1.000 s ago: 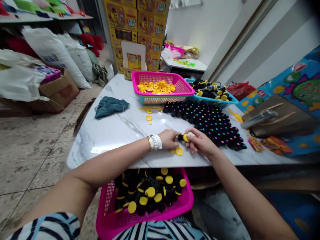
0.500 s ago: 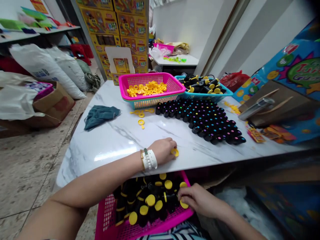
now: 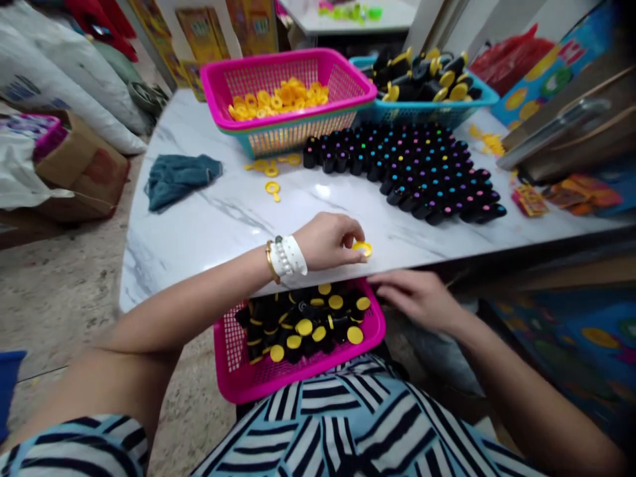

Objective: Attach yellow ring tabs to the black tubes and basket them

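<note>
My left hand (image 3: 332, 240), with bracelets at the wrist, is closed at the table's front edge. Its thumb and fingertips pinch a yellow plastic ring (image 3: 363, 248). My right hand (image 3: 422, 298) hovers just past the right rim of a pink basket (image 3: 298, 384). Its fingers stretch out with nothing between them. Black cylinders with yellow caps (image 3: 304, 326) fill this basket, below the table edge. Beyond my hands, upright black cylinders (image 3: 402, 159) with small coloured dots on top stand packed in rows.
Yellow ring pieces (image 3: 285, 96) lie in a pink basket (image 3: 218, 83) at the back. Beside it, a turquoise basket (image 3: 422, 114) holds more black and yellow parts. A dark teal cloth (image 3: 181, 177) and loose yellow pieces (image 3: 272, 189) rest on the marble-patterned table (image 3: 223, 232).
My right hand has left the black cylinders in the near basket, rising to its right rim with fingers opened. My left hand still holds the yellow ring. The view has tilted down.
</note>
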{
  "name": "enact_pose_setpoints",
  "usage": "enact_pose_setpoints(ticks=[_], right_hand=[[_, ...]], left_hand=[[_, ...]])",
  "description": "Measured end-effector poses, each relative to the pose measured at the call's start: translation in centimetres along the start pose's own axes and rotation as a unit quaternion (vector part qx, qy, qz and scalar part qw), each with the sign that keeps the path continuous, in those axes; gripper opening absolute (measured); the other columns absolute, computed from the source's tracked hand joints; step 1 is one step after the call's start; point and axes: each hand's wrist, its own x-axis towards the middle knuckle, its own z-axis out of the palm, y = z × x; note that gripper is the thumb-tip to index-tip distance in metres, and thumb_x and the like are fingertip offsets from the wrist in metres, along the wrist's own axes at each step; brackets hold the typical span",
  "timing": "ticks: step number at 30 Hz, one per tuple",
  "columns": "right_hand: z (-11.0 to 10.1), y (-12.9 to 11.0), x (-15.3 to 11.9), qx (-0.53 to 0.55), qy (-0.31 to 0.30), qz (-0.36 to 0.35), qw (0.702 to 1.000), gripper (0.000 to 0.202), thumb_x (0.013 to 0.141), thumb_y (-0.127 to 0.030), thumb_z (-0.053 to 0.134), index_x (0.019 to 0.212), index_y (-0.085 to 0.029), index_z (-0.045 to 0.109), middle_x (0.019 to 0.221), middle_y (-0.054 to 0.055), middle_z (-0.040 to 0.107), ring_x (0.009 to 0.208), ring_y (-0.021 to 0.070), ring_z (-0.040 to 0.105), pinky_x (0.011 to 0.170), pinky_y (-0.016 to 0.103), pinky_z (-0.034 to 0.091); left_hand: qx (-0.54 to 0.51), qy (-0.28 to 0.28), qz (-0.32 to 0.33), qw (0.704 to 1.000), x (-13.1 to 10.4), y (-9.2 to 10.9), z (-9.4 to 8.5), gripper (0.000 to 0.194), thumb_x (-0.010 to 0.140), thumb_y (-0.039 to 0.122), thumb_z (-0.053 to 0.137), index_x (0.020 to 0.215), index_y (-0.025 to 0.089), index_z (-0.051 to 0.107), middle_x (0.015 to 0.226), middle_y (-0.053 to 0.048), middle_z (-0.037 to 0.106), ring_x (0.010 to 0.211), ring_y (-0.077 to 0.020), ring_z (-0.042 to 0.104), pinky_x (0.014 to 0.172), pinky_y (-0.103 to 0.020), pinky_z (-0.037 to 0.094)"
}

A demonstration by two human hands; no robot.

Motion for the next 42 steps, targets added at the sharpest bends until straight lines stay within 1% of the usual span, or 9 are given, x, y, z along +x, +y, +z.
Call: enact_pose_setpoints(ticks=[4,11,15,17,20,26,31,35,42], right_hand=[[-1.5,-1.8,1.9,0.047,0.180,0.021,0.982,0.037,0.090,-0.032,0.058,0.126,-0.024,0.055,0.092,0.004,0.063,0.062,0.0129,0.059,0.056,0.025,0.049],[0.1,-2.7,5.8,-0.051,0.040,-0.164,0.984,0.017,0.092,-0.017,0.049,0.097,-0.022,0.064,0.089,0.005,0.065,0.082,0.0158,0.063,0.071,0.025,0.051],[0.5,-1.2,8.2,-0.142,0.165,-0.148,0.965,0.019,0.091,-0.024,0.051,0.093,-0.020,0.070,0.097,0.010,0.062,0.087,0.0212,0.061,0.076,0.033,0.049],[0.2,-0.7,9.2,-0.129,0.176,-0.107,0.970,0.020,0.090,-0.026,0.052,0.094,-0.019,0.071,0.089,0.008,0.062,0.076,0.0194,0.060,0.069,0.031,0.049],[-0.4,-0.8,10.3,-0.080,0.128,-0.052,0.987,0.022,0.087,-0.022,0.050,0.099,-0.019,0.068,0.077,0.003,0.062,0.058,0.0142,0.054,0.058,0.027,0.045],[-0.5,-1.0,11.5,-0.027,0.081,-0.016,0.996,0.014,0.084,-0.023,0.052,0.083,-0.021,0.066,0.069,-0.001,0.060,0.061,0.0144,0.053,0.059,0.026,0.041],[-0.1,0.1,11.8,0.085,0.142,0.014,0.986,0.021,0.088,-0.034,0.055,0.088,-0.018,0.070,0.077,0.002,0.060,0.063,0.0145,0.054,0.058,0.026,0.042],[0.1,0.4,11.4,0.105,0.144,0.006,0.984,0.023,0.089,-0.035,0.055,0.089,-0.018,0.071,0.076,0.003,0.061,0.064,0.0152,0.055,0.058,0.027,0.043],[-0.2,0.3,11.4,0.235,0.151,0.067,0.958,0.029,0.085,-0.040,0.062,0.101,-0.017,0.070,0.077,0.004,0.063,0.062,0.0145,0.059,0.053,0.026,0.048]], left_hand=[[-0.200,-0.064,-0.107,0.972,0.1,1.3,0.1,0.029,0.075,0.036,0.072,0.087,0.011,0.070,0.063,-0.001,0.063,0.054,-0.0081,0.054,0.053,-0.020,0.041],[-0.436,-0.038,-0.240,0.866,-1.9,0.6,0.4,0.054,0.072,0.041,0.075,0.112,0.009,0.058,0.065,-0.003,0.066,0.050,-0.0107,0.058,0.047,-0.023,0.045],[-0.145,0.147,-0.215,0.955,-3.0,-2.1,-2.3,0.038,0.081,0.043,0.065,0.106,0.014,0.061,0.076,-0.005,0.068,0.062,-0.0135,0.062,0.065,-0.029,0.052],[0.095,0.252,-0.223,0.937,-3.5,-4.2,-4.3,0.035,0.082,0.039,0.065,0.107,0.016,0.062,0.095,-0.008,0.066,0.080,-0.0175,0.063,0.079,-0.034,0.051],[0.283,0.221,-0.268,0.894,-3.9,-7.5,-6.0,0.038,0.078,0.037,0.068,0.109,0.016,0.063,0.108,-0.012,0.059,0.096,-0.0239,0.060,0.086,-0.036,0.050],[0.301,0.153,-0.179,0.924,-1.2,-8.7,-4.4,0.026,0.082,0.026,0.056,0.104,0.019,0.066,0.099,-0.008,0.060,0.094,-0.0211,0.059,0.085,-0.031,0.048],[0.233,0.265,-0.214,0.911,5.0,-8.2,-3.9,0.051,0.075,0.059,0.062,0.101,0.015,0.065,0.098,-0.009,0.064,0.087,-0.0213,0.062,0.078,-0.030,0.048],[0.235,0.240,-0.268,0.903,8.6,-9.0,-4.1,0.060,0.074,0.071,0.056,0.087,0.014,0.068,0.090,-0.013,0.068,0.085,-0.0261,0.064,0.070,-0.032,0.046],[0.250,0.210,-0.226,0.918,7.6,-8.1,-3.1,0.036,0.081,0.050,0.056,0.084,0.017,0.068,0.082,-0.010,0.069,0.078,-0.0221,0.063,0.064,-0.029,0.041]])
